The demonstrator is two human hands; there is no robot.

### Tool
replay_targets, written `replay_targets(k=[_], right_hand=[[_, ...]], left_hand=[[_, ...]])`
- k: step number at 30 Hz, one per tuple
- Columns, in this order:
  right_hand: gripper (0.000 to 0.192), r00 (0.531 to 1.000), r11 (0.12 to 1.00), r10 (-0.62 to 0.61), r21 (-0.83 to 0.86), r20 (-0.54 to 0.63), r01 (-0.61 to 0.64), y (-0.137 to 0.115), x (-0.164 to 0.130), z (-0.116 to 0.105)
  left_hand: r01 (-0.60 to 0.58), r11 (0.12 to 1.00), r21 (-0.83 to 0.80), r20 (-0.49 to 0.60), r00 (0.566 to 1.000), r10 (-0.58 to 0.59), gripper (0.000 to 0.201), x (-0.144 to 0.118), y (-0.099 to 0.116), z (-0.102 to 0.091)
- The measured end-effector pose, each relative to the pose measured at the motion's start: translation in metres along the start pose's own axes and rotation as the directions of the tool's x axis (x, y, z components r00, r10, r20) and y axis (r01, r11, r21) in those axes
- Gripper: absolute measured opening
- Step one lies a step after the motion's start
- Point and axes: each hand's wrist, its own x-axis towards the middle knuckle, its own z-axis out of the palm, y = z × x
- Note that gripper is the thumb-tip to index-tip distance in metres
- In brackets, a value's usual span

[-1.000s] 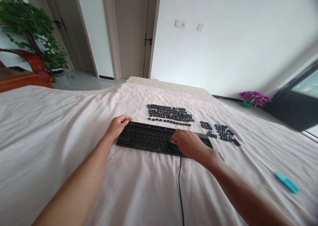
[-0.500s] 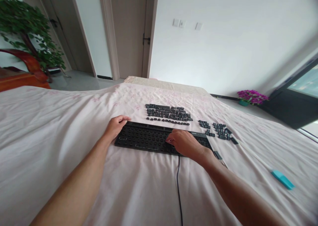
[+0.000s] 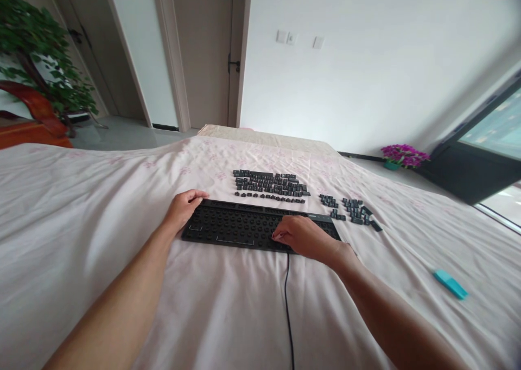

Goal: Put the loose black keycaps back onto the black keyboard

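I see the keyboard (image 3: 244,226) lying on the bed (image 3: 81,207). My left hand (image 3: 183,207) curls its grip on its far-left corner; my right hand (image 3: 303,237) rests fingertips on it, grip unclear.

Flat black plastic keyboard (image 3: 240,227) w/ bare black sockets, black cable (image 3: 288,305). Loose black keycaps (image 3: 269,185) in rows, smaller dark pile (image 3: 350,210) to the right. Pale pink cotton bedsheet (image 3: 81,207) w/ faint pink floral print. Small teal plastic tool (image 3: 450,284). Magenta flowers (image 3: 404,155), teal pot.
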Motion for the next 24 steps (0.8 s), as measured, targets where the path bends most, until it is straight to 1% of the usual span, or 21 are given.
replay_targets(k=[2, 6, 9, 13, 16, 18, 20, 22, 24], right_hand=[[0.027, 1.000, 1.000, -0.015, -0.017, 0.014, 0.015, -0.001, -0.003, -0.002], [0.027, 0.999, 1.000, -0.030, -0.007, -0.031, 0.030, -0.001, -0.004, -0.005], [0.026, 0.999, 0.999, -0.038, -0.017, 0.007, 0.038, 0.002, -0.003, -0.003], [0.023, 0.999, 0.994, 0.006, -0.110, 0.052, 0.000, 0.007, -0.006, -0.006], [0.022, 0.998, 0.983, 0.059, -0.178, 0.030, -0.053, 0.009, -0.009, -0.011], [0.024, 0.999, 0.990, 0.032, -0.138, 0.000, -0.032, 0.007, -0.009, -0.011], [0.026, 1.000, 0.997, -0.020, -0.074, -0.007, 0.020, 0.004, -0.008, -0.009], [0.026, 0.999, 0.998, -0.041, -0.050, 0.012, 0.042, 0.002, -0.008, -0.005], [0.026, 0.999, 0.997, -0.029, -0.065, 0.046, 0.032, 0.002, -0.010, -0.004]], left_hand=[[-0.006, 1.000, 0.013, 0.007, 1.000, 0.006, 0.029, 0.000, 0.000, 0.000], [-0.015, 1.000, 0.017, 0.011, 1.000, 0.015, 0.030, 0.001, -0.001, -0.001], [-0.010, 1.000, 0.015, 0.015, 1.000, 0.009, 0.030, 0.001, -0.002, 0.000], [0.005, 1.000, 0.008, 0.016, 1.000, -0.005, 0.030, 0.000, -0.002, 0.000], [0.004, 1.000, 0.007, 0.018, 1.000, -0.004, 0.030, 0.001, -0.003, 0.000], [0.000, 1.000, 0.010, 0.023, 1.000, 0.000, 0.029, 0.002, -0.004, 0.000], [-0.004, 1.000, 0.015, 0.023, 1.000, 0.003, 0.028, 0.002, -0.005, 0.000], [-0.007, 1.000, 0.023, 0.018, 1.000, 0.007, 0.028, 0.002, -0.005, 0.000], [-0.011, 1.000, 0.029, 0.018, 1.000, 0.010, 0.028, 0.002, -0.004, -0.001]])
